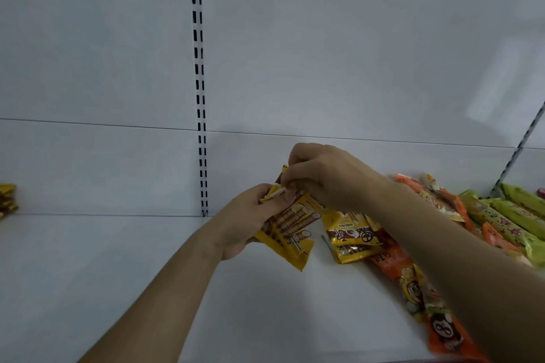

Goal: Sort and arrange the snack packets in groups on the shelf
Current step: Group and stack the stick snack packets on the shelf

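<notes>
Left hand (246, 219) grips yellow packets (290, 230) from below; right hand (321, 175) pinches their top edge above shelf (118, 274).

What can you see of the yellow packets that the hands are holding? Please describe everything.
The held yellow packets are a small stack of flat, glossy, plastic-looking wrappers printed with brown wafer rolls. They are tilted, the lower corner pointing down at the white shelf without clearly touching it. The left hand grips them from the left side; the right hand pinches their upper edge. More yellow packets lie just right of them.
</notes>
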A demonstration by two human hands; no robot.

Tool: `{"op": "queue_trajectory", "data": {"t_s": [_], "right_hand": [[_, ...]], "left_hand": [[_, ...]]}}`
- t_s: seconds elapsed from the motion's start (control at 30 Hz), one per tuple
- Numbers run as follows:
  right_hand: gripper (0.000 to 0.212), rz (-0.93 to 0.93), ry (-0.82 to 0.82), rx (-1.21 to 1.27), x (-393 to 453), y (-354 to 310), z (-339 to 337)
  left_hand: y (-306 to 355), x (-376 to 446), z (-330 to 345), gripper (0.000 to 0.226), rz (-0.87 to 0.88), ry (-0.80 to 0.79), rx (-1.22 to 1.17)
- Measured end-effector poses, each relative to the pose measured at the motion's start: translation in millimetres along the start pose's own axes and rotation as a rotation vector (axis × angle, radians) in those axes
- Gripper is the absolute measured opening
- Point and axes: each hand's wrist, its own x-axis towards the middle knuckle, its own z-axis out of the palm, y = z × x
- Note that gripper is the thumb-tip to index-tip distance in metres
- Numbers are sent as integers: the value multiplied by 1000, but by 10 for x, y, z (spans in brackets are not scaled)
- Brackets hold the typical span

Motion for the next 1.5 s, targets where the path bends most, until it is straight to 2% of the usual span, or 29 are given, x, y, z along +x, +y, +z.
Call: {"op": "queue_trajectory", "data": {"t_s": [0.1, 0.2, 0.23, 0.27, 0.3, 0.4, 0.43, 0.53, 0.57, 0.7, 0.83, 0.97, 1.07, 1.17, 1.3, 1.43, 1.5], "right_hand": [[27, 71, 205, -88, -24, 5, 108], [24, 309, 440, -98, -174, 90, 150], [23, 406, 464, -107, -261, 151, 159], [23, 509, 417, -130, -362, 226, 177], [25, 597, 302, -160, -466, 296, 208], [31, 681, -129, -166, -692, 399, 336], [37, 666, -235, -150, -729, 401, 369], [76, 546, -516, -136, -706, 340, 407], [82, 490, -577, -170, -685, 308, 417], [75, 335, -715, -337, -640, 309, 489], [52, 142, -612, -455, -610, 394, 524], [35, -19, -578, -527, -529, 409, 493], [29, -63, -538, -542, -488, 488, 435], [26, -130, -424, -474, -516, 577, 374], [24, -94, -214, -315, -567, 655, 203], [9, 28, 29, -152, -587, 626, 35], [8, 120, 34, -96, -620, 603, 68]], "left_hand": [[-33, -10, -2, 40, -14, -11, -74], [-60, 23, 2, 32, 1, 79, -138], [-77, 45, -5, 31, 1, 125, -160], [-93, 59, -9, 30, -5, 171, -187], [-112, 72, -15, 29, -12, 208, -219], [-130, 76, 3, 29, -32, 244, -311], [-138, 76, 19, 30, -34, 245, -322], [-164, 78, 51, 34, -21, 242, -291], [-176, 81, 53, 34, -17, 246, -272], [-214, 54, 76, 30, -37, 266, -253], [-203, 30, 82, 27, -54, 270, -249], [-183, -1, 84, 26, -51, 285, -245], [-170, -36, 69, 26, -37, 314, -238], [-158, -57, 32, 24, -18, 361, -239], [-135, -78, 3, 23, 3, 416, -248], [-161, -89, 27, 24, 18, 465, -259], [-184, -91, 63, 24, 16, 492, -261]]}}
